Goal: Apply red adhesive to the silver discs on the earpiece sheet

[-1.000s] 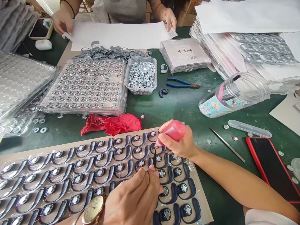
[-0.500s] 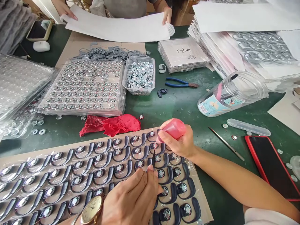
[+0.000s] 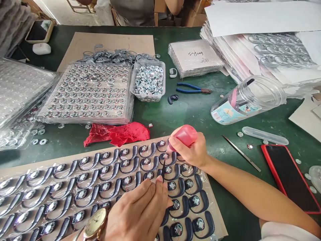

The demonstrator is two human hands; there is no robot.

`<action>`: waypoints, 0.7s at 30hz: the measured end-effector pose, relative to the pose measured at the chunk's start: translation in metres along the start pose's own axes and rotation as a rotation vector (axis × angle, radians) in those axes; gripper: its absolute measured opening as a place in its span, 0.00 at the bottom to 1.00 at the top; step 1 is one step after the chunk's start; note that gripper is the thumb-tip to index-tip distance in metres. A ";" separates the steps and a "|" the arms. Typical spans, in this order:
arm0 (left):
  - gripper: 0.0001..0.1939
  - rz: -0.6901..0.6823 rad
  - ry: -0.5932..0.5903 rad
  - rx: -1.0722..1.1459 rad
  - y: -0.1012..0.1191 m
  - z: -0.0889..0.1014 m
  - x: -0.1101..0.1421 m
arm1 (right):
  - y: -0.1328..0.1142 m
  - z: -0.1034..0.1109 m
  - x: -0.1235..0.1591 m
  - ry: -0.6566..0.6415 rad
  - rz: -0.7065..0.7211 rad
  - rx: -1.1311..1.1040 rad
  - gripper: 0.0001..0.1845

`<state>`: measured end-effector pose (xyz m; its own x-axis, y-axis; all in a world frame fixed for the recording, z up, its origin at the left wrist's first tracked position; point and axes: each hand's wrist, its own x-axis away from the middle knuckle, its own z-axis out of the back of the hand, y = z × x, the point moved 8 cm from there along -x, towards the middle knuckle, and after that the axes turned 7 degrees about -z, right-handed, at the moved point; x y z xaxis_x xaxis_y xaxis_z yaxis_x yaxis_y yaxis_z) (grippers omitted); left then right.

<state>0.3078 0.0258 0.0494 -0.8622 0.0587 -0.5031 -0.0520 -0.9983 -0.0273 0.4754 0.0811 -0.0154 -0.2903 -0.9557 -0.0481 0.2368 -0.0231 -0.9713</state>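
A cardboard sheet under clear film carries rows of dark ear-hook parts, each with a small round silver disc. My right hand grips a small pink squeeze bottle, its nozzle down at a part near the sheet's top right. My left hand, a watch on its wrist, pinches thin black tweezers whose tip points up at the same part. Both hands are closed on their tools.
Behind lie a red cloth, a tray of silver discs, a tub of washers, blue pliers, a fallen clear jar, a red-cased phone and stacked trays. Another person stands across the table.
The person across the table has lifted the white paper sheet away, baring brown cardboard. My hands have stayed at the same part, the tweezers shifting slightly.
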 end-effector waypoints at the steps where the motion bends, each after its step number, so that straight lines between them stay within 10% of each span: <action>1: 0.10 0.003 0.002 0.003 -0.001 0.000 -0.001 | 0.000 -0.001 0.000 -0.008 0.002 -0.006 0.13; 21: 0.09 0.104 0.010 0.145 -0.013 0.000 0.004 | 0.000 0.006 0.000 0.037 -0.022 0.031 0.20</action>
<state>0.3046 0.0391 0.0478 -0.8619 -0.0458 -0.5050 -0.0355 -0.9880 0.1502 0.4806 0.0790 -0.0145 -0.3301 -0.9433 -0.0359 0.2581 -0.0536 -0.9646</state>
